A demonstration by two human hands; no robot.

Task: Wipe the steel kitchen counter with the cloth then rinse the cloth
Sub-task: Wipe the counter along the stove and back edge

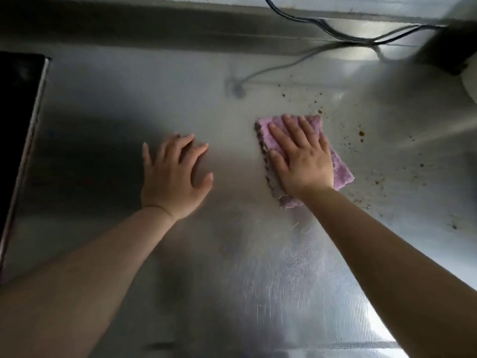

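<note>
A folded purple cloth (pixel 340 171) lies flat on the steel counter (pixel 129 112), right of centre. My right hand (pixel 300 157) presses down on it with fingers spread, covering most of it. Brown crumbs line the cloth's left edge. My left hand (pixel 175 174) rests palm down on the bare counter to the left of the cloth, fingers apart and holding nothing. Brown crumbs and specks (pixel 361 134) are scattered over the counter beyond and to the right of the cloth.
A black flat appliance (pixel 18 120) sits at the left edge. Dark cables (pixel 322 23) run along the steel back wall, and a grey cord (pixel 278 69) trails onto the counter. A dark object (pixel 449 47) stands at the far right corner.
</note>
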